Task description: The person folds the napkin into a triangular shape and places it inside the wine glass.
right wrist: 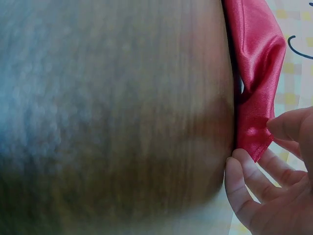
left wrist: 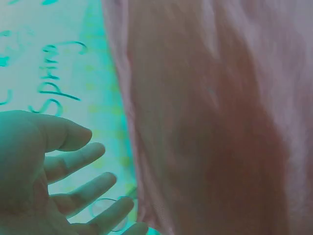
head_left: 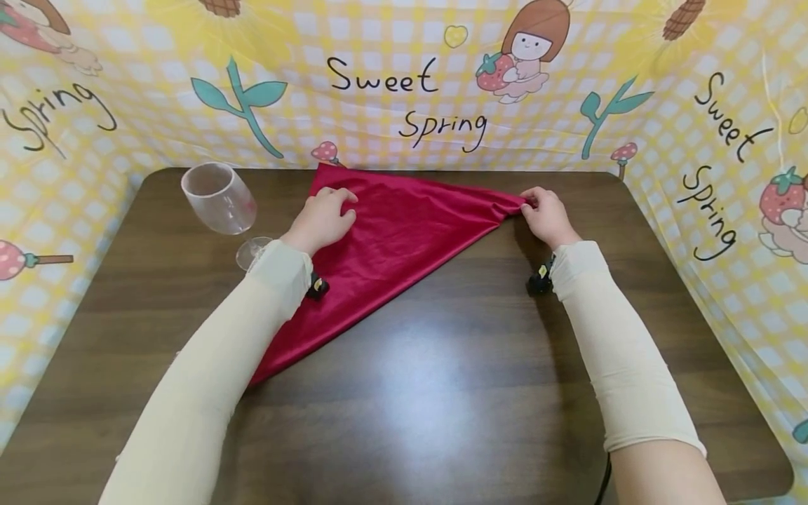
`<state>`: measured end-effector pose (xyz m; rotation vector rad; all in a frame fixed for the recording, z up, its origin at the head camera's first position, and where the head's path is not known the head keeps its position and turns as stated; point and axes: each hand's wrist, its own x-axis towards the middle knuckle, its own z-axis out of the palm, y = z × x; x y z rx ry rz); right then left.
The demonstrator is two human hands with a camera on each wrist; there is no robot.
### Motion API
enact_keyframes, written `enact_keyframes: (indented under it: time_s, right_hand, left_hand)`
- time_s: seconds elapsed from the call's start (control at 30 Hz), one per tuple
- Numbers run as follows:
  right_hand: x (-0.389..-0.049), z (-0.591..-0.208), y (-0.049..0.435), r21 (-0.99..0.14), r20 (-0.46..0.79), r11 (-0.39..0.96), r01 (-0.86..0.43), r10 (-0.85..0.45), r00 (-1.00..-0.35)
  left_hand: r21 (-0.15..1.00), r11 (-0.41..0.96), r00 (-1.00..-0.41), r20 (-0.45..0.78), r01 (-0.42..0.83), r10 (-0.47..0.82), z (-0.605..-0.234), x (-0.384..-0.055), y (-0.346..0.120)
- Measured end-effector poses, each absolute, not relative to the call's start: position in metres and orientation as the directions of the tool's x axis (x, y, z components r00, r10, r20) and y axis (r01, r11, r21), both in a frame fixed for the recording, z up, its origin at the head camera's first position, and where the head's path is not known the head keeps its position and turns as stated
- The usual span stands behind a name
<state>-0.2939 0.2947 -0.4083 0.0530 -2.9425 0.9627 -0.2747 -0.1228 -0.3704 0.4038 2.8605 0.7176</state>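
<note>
One red satin cloth [head_left: 391, 224], roughly triangular in outline as seen, lying over the far middle of a brown wood-grain table [head_left: 429, 400]; one corner at the back edge, one long edge running diagonally from the right-hand corner down to the left forearm, which covers part of it; light creases across the surface, tighter folds at the right-hand corner. One left hand [head_left: 320, 221], back upward, over the left part of the cloth; arm extended forward and angled inward; fingers apart and loosely bent, thumb free, nothing in its hold; contact with the cloth cannot be told. One right hand [head_left: 548, 216], at the cloth's right-hand corner; arm reaching forward and inward, wrist bent toward the cloth; thumb on one face of the fabric, fingers on the other, corner pinched between, the remaining fingers bent and slightly apart. Two cream sleeves [head_left: 196, 365], one per forearm; one small black device [head_left: 539, 279] at the right wrist, another at the left. One clear stemmed glass [head_left: 221, 200], left of the cloth, its foot on the table just beside the left cuff. One yellow-checked printed backdrop [head_left: 303, 133], lettered "Sweet Spring", behind.
</note>
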Motion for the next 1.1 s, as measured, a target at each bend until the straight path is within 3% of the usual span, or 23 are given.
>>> enact_keyframes:
  time_s: [0.43,0.77,1.1]
  right_hand:
    - [-0.291,-0.41,0.292,-0.616,0.076,0.787,-0.032,0.018,-0.997]
    - [-0.292,-0.412,0.291,-0.649,0.07,0.761,-0.005,0.053,-0.996]
    - [-0.289,-0.413,0.291,-0.665,0.088,0.747,-0.011,0.064,-0.994]
  left_hand:
    - [0.57,0.755,-0.909,-0.032,0.325,0.415,-0.348,-0.223,-0.148]
    - [0.569,0.77,-0.902,-0.108,0.289,0.418,-0.352,-0.188,-0.19]
    - [0.531,0.811,-0.91,-0.162,0.246,0.382,-0.366,-0.173,-0.216]
